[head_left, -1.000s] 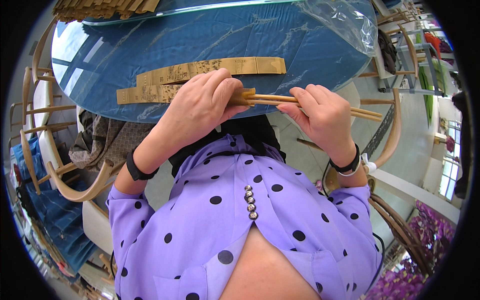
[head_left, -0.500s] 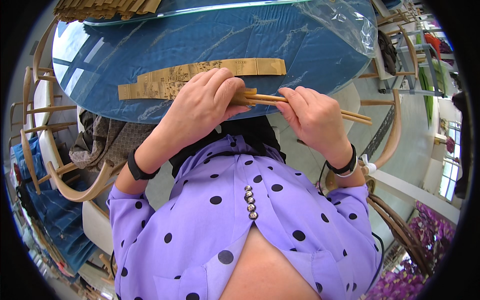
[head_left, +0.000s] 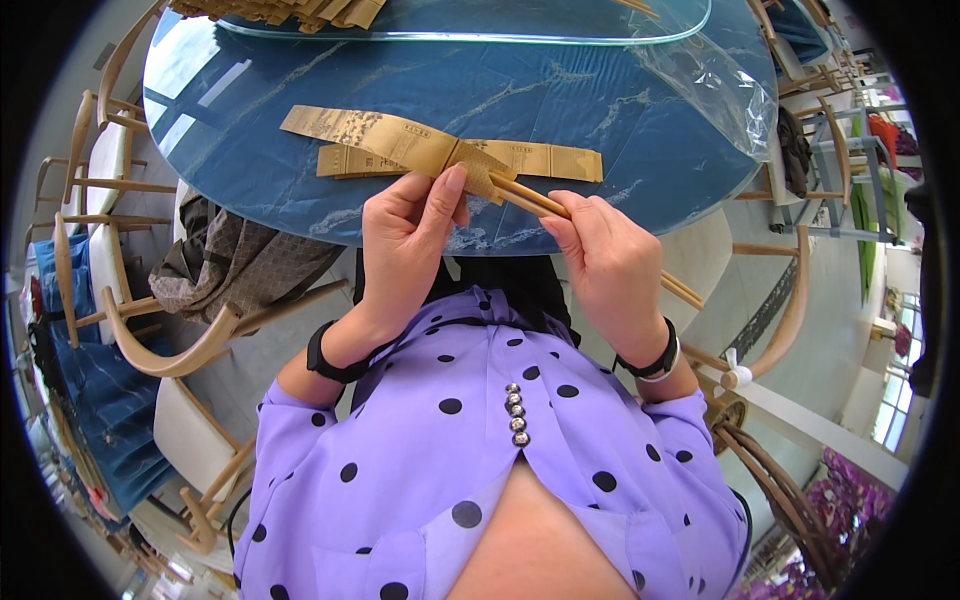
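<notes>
Between thumb and fingers, my left hand [head_left: 408,228] pinches a long brown paper chopstick sleeve [head_left: 372,130] near its right end. That sleeve slants across another brown paper sleeve [head_left: 565,162] lying flat on the blue table [head_left: 480,95]. My right hand [head_left: 612,245] is closed around a pair of light wooden chopsticks [head_left: 530,197]. Their far ends meet the right end of the pinched sleeve; how deep they go in is hidden by the paper. The other ends stick out below my right hand.
A glass turntable [head_left: 450,40] rises at the back, with a pile of brown paper sleeves [head_left: 300,10] at its left. Clear plastic film [head_left: 715,95] covers the table's right side. A wooden chair [head_left: 170,350] with a patterned grey-brown cloth item [head_left: 235,265] stands left.
My left hand has gone from a closed grip over the sleeve's end to a thumb pinch. The sleeve now tilts, its left end farther away. The whole view has shifted slightly.
</notes>
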